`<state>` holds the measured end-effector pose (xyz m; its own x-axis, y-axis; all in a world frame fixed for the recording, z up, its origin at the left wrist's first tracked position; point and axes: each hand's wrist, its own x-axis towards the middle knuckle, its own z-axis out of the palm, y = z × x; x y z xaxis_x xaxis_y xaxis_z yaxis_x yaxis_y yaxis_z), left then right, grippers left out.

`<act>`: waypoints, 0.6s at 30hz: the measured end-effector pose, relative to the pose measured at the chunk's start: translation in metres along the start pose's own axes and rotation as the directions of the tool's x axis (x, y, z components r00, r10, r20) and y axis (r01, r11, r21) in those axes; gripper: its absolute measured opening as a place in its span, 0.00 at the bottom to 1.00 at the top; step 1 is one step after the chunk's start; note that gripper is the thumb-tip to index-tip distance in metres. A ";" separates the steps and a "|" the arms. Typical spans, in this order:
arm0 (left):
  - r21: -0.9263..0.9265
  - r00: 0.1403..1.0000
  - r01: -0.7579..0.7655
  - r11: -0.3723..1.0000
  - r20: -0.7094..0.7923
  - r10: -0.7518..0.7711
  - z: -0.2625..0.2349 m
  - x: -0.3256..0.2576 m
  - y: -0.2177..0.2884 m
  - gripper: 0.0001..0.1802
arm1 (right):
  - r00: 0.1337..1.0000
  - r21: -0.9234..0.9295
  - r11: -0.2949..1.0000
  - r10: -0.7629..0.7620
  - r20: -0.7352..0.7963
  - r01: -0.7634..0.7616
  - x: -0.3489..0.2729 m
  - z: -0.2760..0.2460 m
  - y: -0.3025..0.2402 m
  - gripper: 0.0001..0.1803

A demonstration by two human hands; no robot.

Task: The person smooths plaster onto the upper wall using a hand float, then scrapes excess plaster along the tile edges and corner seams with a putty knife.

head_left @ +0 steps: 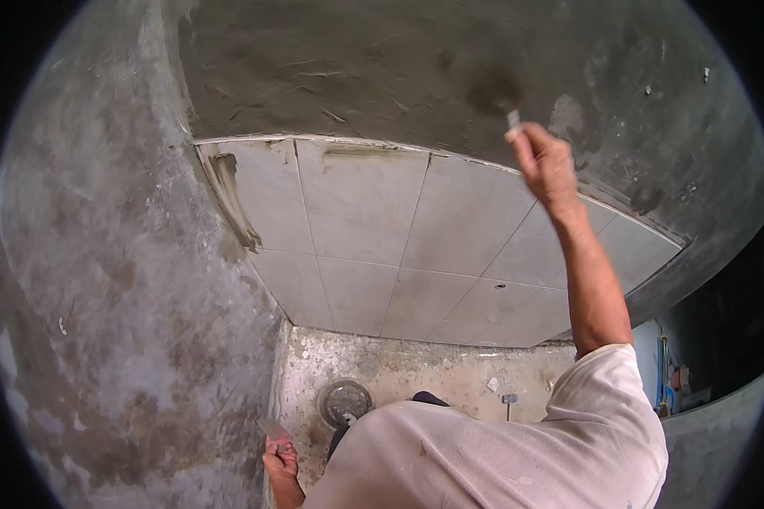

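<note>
The right hand is reaching up and forward, its fingers closing around a small grey tool whose tip is showing just above the knuckles. The tool is lying against the wet grey mortar that is coating the wall above the tiled area; what kind of tool it is cannot be told. The right arm is extending nearly straight from the pale shirt sleeve, wrist slightly bent toward the wall. Directly below the hand, the top edge of the pale grey wall tiles is running across the view in 2 visible rows, with smears of mortar clinging to the upper and left margins.

The left hand is hanging low near the bottom edge, beside the rough left wall, its fingers gripping a flat trowel that is pointing upward. Both hands are well apart from each other.

On the speckled concrete floor, a round dark pan is sitting near the left hand, holding what is looking like grey mortar. A small hammer-like tool is lying farther right on the floor.
</note>
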<state>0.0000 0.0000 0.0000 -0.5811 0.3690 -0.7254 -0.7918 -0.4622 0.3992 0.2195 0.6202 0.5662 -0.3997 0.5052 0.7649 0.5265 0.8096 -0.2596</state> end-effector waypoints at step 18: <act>0.061 1.000 -0.022 0.998 0.010 0.021 0.032 0.006 -0.013 0.26 | 0.950 -0.263 0.933 -0.177 0.257 0.245 -0.024 -0.006 0.032 0.16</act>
<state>0.0003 0.0340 0.0082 -0.5997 0.3672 -0.7109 -0.7888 -0.4205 0.4482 0.2503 0.6328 0.5428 -0.6658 0.4133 0.6211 0.5909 0.8005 0.1007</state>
